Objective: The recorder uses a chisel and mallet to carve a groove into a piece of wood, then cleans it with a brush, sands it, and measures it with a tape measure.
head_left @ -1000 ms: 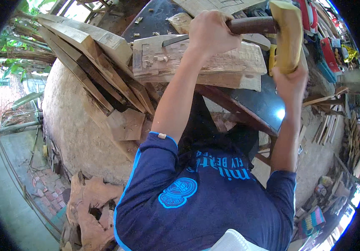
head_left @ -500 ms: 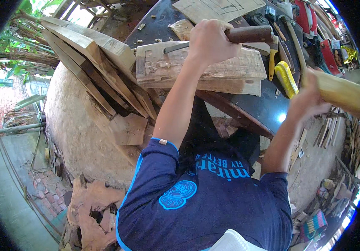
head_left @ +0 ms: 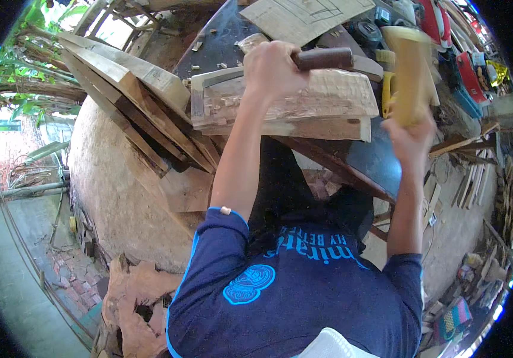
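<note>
My left hand point(head_left: 271, 70) is closed round the dark wooden handle point(head_left: 325, 58) of a chisel, its metal blade point(head_left: 220, 79) angled leftward along the top of a pale, rough-surfaced timber piece point(head_left: 304, 101). Chipped patches and flakes mark that timber, and another piece lies beneath it. My right hand point(head_left: 411, 134) grips a yellowish wooden mallet point(head_left: 409, 68), held upright to the right of the chisel handle and blurred by motion. A yellow-handled brush point(head_left: 387, 83) lies behind it, partly hidden.
A dark worktable point(head_left: 375, 170) holds a board with pencil lines point(head_left: 304, 15) and red tool items point(head_left: 471, 74). Several long boards point(head_left: 113, 68) lean at the left. A gnarled wood piece point(head_left: 131, 286) lies at lower left, a woven bag point(head_left: 452, 322) at lower right.
The mallet swung out to the right half a second ago and is now back upright nearer the chisel. My left hand and the chisel have moved left and slightly down.
</note>
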Available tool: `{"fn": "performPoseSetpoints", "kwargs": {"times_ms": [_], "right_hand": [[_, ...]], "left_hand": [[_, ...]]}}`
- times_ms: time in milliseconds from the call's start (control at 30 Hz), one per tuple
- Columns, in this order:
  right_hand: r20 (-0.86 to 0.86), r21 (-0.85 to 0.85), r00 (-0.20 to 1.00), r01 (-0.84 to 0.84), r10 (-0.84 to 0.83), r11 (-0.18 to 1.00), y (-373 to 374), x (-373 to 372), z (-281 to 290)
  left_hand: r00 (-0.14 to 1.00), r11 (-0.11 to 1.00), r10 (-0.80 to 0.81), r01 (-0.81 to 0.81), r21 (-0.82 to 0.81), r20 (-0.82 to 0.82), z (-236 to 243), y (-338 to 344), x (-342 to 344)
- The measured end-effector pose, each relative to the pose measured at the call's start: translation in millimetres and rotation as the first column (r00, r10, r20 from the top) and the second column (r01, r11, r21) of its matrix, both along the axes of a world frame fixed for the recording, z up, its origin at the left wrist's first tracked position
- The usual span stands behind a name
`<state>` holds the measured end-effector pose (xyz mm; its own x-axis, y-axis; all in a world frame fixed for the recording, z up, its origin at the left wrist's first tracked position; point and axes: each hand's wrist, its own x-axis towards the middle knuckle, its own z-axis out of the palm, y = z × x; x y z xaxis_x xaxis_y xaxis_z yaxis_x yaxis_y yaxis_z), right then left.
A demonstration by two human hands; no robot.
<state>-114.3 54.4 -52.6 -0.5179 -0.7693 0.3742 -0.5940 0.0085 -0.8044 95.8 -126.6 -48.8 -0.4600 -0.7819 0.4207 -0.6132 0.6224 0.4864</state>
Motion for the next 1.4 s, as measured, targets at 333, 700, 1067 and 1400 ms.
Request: {"fn": "performPoseSetpoints", "kwargs": {"times_ms": [333,700,1067,1400], "right_hand": [[-0.122,0.074,0.987,0.111,-0.102,0.991,-9.6,17.5,-13.9],[0.186,-0.133,0.971,0.176,-0.15,0.975,22.0,20.9,-31.2],[0.167,-0.089,0.984,0.077,-0.061,0.993,25.3,45.5,-20.5],[0.117,-0.241,0.993,0.034,-0.006,0.97,27.4,34.7,2.9]], "left_hand": [[1.0,0.987,-0.016,0.019,0.159,-0.022,11.0,6.9,-2.5],[0.958,0.984,-0.166,0.175,0.021,-0.233,21.0,24.9,-16.9],[0.933,0.973,-0.132,0.187,0.135,-0.336,35.8,28.4,-11.1],[0.944,0.985,-0.14,0.162,0.05,-0.298,37.6,29.9,-6.0]]}}
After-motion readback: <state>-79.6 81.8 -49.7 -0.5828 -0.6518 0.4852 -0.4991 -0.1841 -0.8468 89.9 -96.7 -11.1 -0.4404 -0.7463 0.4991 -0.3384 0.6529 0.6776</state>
